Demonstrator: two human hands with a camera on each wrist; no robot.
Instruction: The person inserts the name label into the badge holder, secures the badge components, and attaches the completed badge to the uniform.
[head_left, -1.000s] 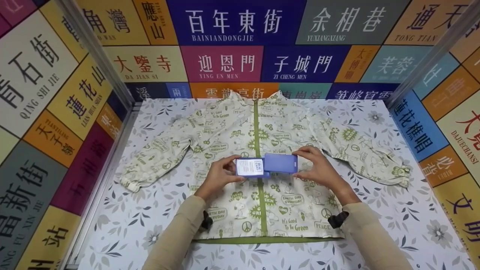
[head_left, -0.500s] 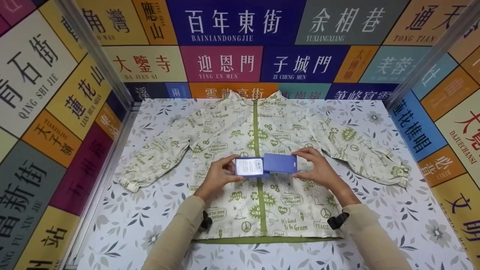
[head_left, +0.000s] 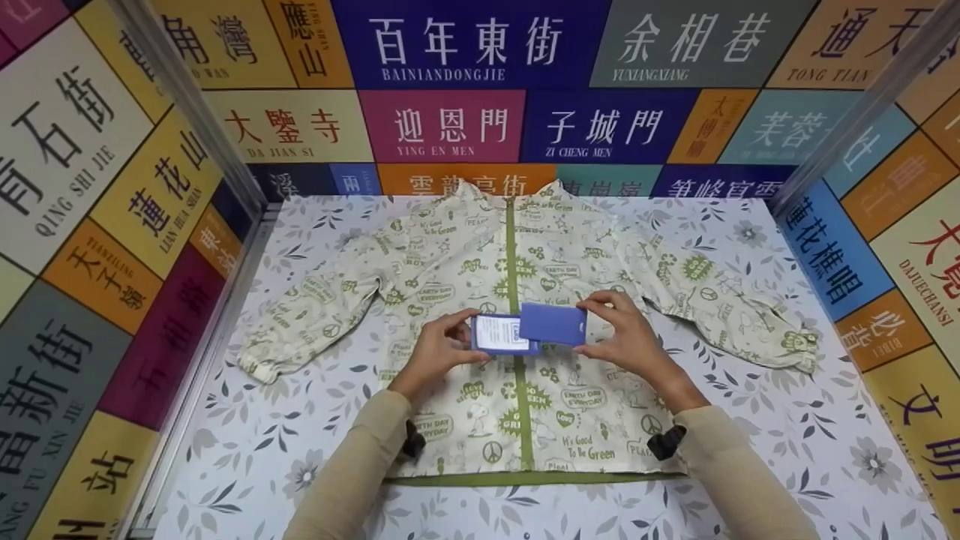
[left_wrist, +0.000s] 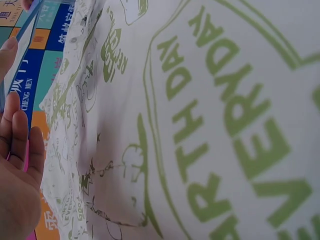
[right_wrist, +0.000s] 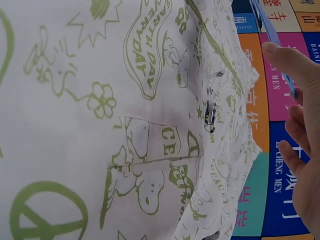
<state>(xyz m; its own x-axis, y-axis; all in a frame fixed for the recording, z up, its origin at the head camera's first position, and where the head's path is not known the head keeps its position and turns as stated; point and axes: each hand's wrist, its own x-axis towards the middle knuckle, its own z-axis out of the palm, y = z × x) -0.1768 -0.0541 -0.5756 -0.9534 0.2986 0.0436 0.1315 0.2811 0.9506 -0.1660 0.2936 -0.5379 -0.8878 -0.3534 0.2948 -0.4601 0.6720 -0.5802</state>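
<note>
A blue card holder [head_left: 505, 350] with a white printed card [head_left: 496, 333] in it is held in the air over a jacket. My left hand [head_left: 442, 349] pinches its left end between thumb and fingers. In my right hand [head_left: 624, 337], thumb and fingers pinch a flat blue cover [head_left: 553, 324] by its right edge. The cover overlaps the right part of the holder and hides that end of the card. Below both hands lies the cream jacket [head_left: 585, 420] with green print, spread flat with its sleeves out. Each wrist view shows only a sliver of the blue pieces.
The jacket lies on a table covered with a floral cloth [head_left: 840, 465]. Panels with large printed characters [head_left: 442, 126] stand behind and on both sides. A metal rail [head_left: 202, 352] runs along the left edge.
My right hand has moved slightly left with the blue cover, which now lies further over the card. The left hand and the jacket have stayed in place.
</note>
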